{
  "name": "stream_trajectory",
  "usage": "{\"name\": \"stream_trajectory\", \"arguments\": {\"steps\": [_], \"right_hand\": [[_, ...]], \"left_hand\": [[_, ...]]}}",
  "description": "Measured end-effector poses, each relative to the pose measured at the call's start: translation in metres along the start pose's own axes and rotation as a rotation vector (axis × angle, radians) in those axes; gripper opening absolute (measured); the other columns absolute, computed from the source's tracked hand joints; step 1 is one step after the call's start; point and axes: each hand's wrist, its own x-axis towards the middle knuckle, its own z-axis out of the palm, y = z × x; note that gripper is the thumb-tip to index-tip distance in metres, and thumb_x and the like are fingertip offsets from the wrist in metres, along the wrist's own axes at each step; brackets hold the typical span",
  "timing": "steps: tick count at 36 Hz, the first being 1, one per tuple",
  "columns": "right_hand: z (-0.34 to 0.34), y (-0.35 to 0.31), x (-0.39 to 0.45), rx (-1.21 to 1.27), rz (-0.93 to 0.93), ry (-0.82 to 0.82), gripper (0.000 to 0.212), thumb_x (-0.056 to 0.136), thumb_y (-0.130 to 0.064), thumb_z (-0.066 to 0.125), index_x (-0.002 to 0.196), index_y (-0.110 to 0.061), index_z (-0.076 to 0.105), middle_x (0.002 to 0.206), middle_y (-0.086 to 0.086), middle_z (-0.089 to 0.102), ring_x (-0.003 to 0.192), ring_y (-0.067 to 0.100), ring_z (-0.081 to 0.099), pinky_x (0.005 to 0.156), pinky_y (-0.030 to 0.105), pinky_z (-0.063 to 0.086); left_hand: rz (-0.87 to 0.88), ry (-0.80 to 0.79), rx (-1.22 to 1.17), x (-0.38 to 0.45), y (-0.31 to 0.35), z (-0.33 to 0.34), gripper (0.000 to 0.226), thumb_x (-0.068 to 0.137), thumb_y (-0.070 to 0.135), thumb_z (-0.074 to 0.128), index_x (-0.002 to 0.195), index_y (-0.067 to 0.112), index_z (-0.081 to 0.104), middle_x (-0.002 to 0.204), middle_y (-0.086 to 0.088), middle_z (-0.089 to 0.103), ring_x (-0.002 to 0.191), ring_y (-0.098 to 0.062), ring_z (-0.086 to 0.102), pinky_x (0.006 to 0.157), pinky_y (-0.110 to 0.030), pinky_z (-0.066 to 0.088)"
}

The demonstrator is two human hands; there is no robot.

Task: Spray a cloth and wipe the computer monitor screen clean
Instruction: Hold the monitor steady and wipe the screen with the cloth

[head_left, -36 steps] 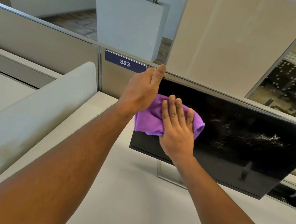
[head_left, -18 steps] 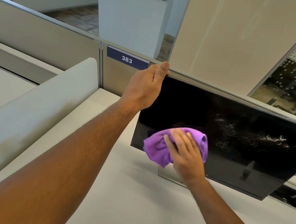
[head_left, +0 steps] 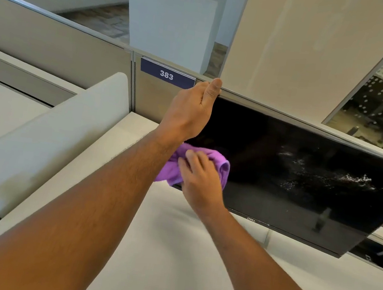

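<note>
A black monitor [head_left: 294, 165] stands on a pale desk, its dark screen marked with white specks and streaks right of centre. My left hand [head_left: 188, 109] grips the monitor's top left corner, thumb on the upper edge. My right hand [head_left: 200, 183] presses a crumpled purple cloth [head_left: 172, 169] against the screen's lower left corner. Part of the cloth is hidden behind my left wrist and under my right fingers. No spray bottle is in view.
The desk [head_left: 169, 253] spreads in front of the monitor. A low partition with a blue "383" label [head_left: 166, 74] runs behind it. A padded white divider [head_left: 46, 128] lies to the left. A white planter [head_left: 172, 17] stands beyond the partition.
My right hand swept the purple cloth from the upper left of the screen down to the bottom edge, then left into the lower left corner. My left hand kept its hold on the top corner.
</note>
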Motion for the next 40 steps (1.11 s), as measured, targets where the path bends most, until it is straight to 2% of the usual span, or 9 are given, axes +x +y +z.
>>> {"name": "stream_trajectory", "arguments": {"steps": [7,11,14,17,22,26,32,37,40], "right_hand": [[0.023,-0.005,-0.065,-0.112,-0.182,-0.361,0.054,0.076,-0.028,0.087,0.124,-0.012,0.065,0.128,0.004,0.064,0.116,0.025,0.061,0.096,0.037,0.054],[0.010,0.012,-0.053,-0.129,-0.172,-0.179,0.039,0.078,-0.023,0.084,0.111,-0.010,0.068,0.114,0.007,0.067,0.103,0.028,0.062,0.088,0.040,0.053],[-0.006,0.025,-0.025,-0.112,-0.072,0.066,0.020,0.089,-0.012,0.065,0.108,-0.007,0.068,0.110,0.012,0.066,0.100,0.030,0.055,0.082,0.041,0.043],[-0.020,0.028,0.007,-0.080,0.025,0.202,0.024,0.097,-0.013,0.055,0.116,-0.007,0.068,0.116,0.012,0.065,0.107,0.031,0.055,0.086,0.041,0.044],[-0.012,0.010,0.019,-0.062,-0.010,0.098,0.034,0.093,-0.014,0.065,0.126,-0.003,0.066,0.123,0.012,0.066,0.113,0.030,0.060,0.095,0.041,0.050],[0.008,-0.010,-0.009,-0.116,-0.136,-0.068,0.041,0.091,-0.010,0.048,0.128,-0.001,0.065,0.124,0.011,0.066,0.112,0.029,0.063,0.088,0.040,0.055],[0.024,-0.017,-0.063,-0.110,-0.181,-0.316,0.058,0.075,-0.020,0.086,0.128,-0.006,0.066,0.127,0.006,0.067,0.116,0.026,0.063,0.096,0.037,0.054],[0.014,0.005,-0.072,-0.096,-0.132,-0.195,0.053,0.072,-0.018,0.089,0.121,-0.006,0.070,0.120,0.009,0.070,0.109,0.028,0.066,0.092,0.039,0.056],[0.004,0.020,-0.060,-0.110,-0.073,-0.042,0.038,0.081,-0.012,0.079,0.117,-0.004,0.071,0.118,0.011,0.069,0.106,0.030,0.065,0.090,0.040,0.054]], "left_hand": [[-0.007,-0.033,-0.010,-0.001,-0.001,-0.001,0.070,0.101,0.062,0.018,0.128,0.019,0.066,0.124,0.005,0.067,0.105,-0.004,0.055,0.098,-0.028,0.044],[0.006,-0.035,0.016,-0.001,0.001,-0.002,0.068,0.102,0.059,0.019,0.123,0.017,0.068,0.121,0.004,0.068,0.099,-0.003,0.055,0.093,-0.025,0.042],[0.006,-0.024,0.032,-0.001,0.003,-0.004,0.067,0.104,0.057,0.020,0.117,0.014,0.069,0.115,0.001,0.069,0.097,-0.009,0.059,0.092,-0.033,0.047],[0.008,-0.008,0.029,-0.002,0.003,-0.002,0.066,0.104,0.057,0.021,0.115,0.014,0.069,0.112,-0.001,0.071,0.099,-0.013,0.062,0.092,-0.034,0.049],[0.011,0.000,0.021,-0.002,0.003,-0.002,0.066,0.104,0.056,0.020,0.113,0.012,0.070,0.111,0.000,0.071,0.099,-0.012,0.062,0.092,-0.033,0.048],[0.013,-0.010,0.022,-0.002,0.001,-0.002,0.066,0.104,0.056,0.021,0.116,0.014,0.070,0.114,0.003,0.070,0.096,-0.004,0.058,0.090,-0.026,0.043],[-0.005,-0.022,0.008,-0.002,-0.002,-0.001,0.067,0.102,0.059,0.020,0.125,0.017,0.067,0.122,0.005,0.067,0.105,-0.008,0.058,0.097,-0.029,0.044],[-0.014,-0.018,-0.016,0.000,-0.002,0.000,0.067,0.101,0.060,0.021,0.122,0.017,0.068,0.118,0.006,0.068,0.098,-0.005,0.057,0.095,-0.028,0.045],[-0.018,-0.017,-0.013,0.001,-0.002,0.001,0.067,0.101,0.059,0.021,0.115,0.015,0.069,0.110,0.004,0.070,0.087,0.000,0.056,0.090,-0.027,0.046]]}}
